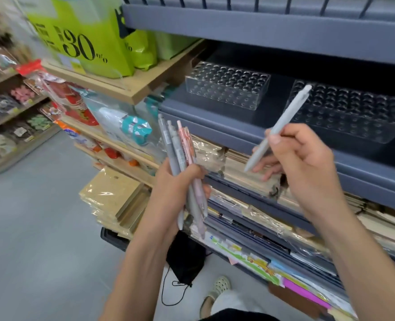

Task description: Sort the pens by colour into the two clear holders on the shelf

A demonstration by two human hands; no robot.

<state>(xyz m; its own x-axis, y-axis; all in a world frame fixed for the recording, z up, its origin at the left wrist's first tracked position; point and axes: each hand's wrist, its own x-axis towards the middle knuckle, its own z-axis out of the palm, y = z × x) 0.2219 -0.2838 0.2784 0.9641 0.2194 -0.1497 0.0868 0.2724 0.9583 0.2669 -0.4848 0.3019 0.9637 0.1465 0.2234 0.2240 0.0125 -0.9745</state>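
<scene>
Your right hand [301, 158] pinches one grey pen [285, 117], its upper end slanting toward the right holder [365, 117] just beyond; your left hand [175, 184] grips the bundle of pens [178, 149], nearer the left holder [226, 85]

The left hand [175, 184] covers the middle of the pen bundle [176, 144], so the count is unclear. Fingers of the right hand [307, 163] hide part of the grey pen [284, 117]. Far-left goods [4, 63] are blurred.
</scene>
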